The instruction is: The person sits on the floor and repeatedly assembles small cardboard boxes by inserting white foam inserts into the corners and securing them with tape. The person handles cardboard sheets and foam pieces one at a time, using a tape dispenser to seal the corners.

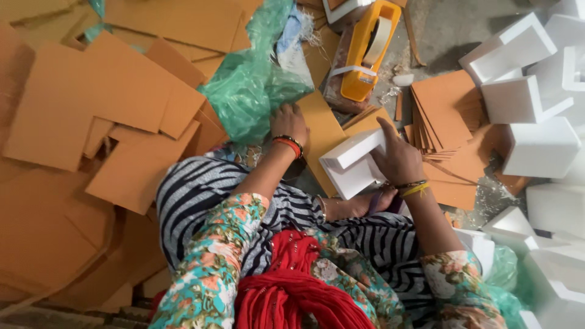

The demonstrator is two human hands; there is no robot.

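I look down at my lap, sitting on the floor. My right hand (397,158) grips a white foam corner piece (354,159) held just above my knees. My left hand (289,123) reaches forward and rests on a brown cardboard sheet (323,131), right beside a crumpled green plastic bag (250,85). Its fingers are partly hidden against the bag, so a grip cannot be made out. Both wrists wear bangles.
A yellow tape dispenser (365,49) lies ahead. A stack of small brown cardboard pieces (442,113) sits at the right, with white foam blocks (524,97) beyond it. Large cardboard sheets (91,122) cover the floor on the left.
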